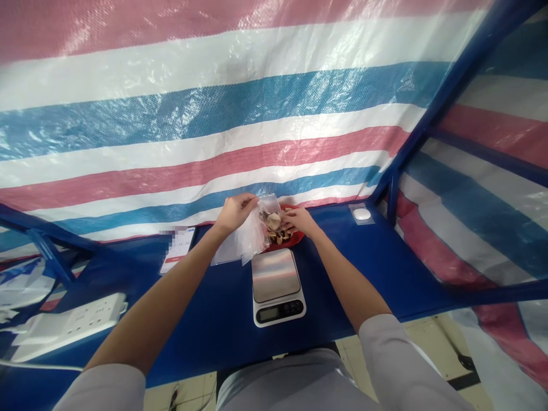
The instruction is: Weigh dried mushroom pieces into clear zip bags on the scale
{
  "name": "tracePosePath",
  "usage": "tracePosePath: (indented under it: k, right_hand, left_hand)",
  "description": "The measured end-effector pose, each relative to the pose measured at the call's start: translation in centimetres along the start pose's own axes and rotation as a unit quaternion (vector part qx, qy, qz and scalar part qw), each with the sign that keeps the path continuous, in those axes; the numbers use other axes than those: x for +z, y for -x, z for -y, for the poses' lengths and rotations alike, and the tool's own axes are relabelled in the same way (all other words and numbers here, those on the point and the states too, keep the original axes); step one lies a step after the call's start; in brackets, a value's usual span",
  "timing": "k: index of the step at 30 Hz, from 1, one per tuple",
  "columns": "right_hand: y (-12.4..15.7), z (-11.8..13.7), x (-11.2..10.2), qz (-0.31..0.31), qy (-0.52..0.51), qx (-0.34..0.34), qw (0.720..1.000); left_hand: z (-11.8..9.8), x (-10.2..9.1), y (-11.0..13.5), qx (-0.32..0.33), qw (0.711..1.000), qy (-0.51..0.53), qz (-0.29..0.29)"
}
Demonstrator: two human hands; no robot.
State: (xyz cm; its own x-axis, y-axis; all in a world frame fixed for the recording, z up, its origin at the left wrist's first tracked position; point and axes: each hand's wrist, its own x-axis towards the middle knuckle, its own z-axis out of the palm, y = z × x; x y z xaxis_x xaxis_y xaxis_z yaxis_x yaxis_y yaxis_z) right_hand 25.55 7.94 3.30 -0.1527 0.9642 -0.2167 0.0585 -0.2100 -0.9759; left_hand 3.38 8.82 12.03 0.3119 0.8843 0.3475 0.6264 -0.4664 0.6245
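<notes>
My left hand point(234, 213) pinches the upper edge of a clear plastic bag point(269, 203), held tilted over a red plate point(295, 242). Pale, dried-looking slices point(274, 221) show in or behind the bag; I cannot tell which. More brown and cream slices point(279, 237) lie on the plate. My right hand point(299, 221) is at the bag's right side with bent fingers, close to the slices; what its fingertips hold is hidden. Directly in front of the plate sits a white digital scale point(276, 277) with a metal top.
More clear bags point(229, 248) lie left of the plate. A phone point(178, 249) with a lit screen is farther left, and a white power strip point(85, 319) is at the table's left. A small bag with a round white item point(362, 214) lies right. Striped sheeting point(214, 125) hangs behind the blue table point(363, 257).
</notes>
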Motion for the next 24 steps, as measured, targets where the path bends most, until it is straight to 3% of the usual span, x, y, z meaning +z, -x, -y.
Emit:
tracePosePath:
  k: [14, 20, 24]
  right_hand:
    - [-0.9, -0.5, 1.6, -0.010, 0.060, -0.024, 0.998]
    - [-0.4, -0.4, 0.9, -0.048, 0.028, -0.038, 0.998]
    - [-0.1, 0.0, 0.7, -0.048, -0.030, 0.008, 0.998]
  left_hand:
    - [0.3, -0.4, -0.1, 0.007, 1.000, -0.015, 0.002]
    - [0.8, 0.1, -0.1, 0.001, 1.000, 0.003, 0.015]
    - [0.9, 0.0, -0.2, 0.002, 1.000, 0.014, 0.023]
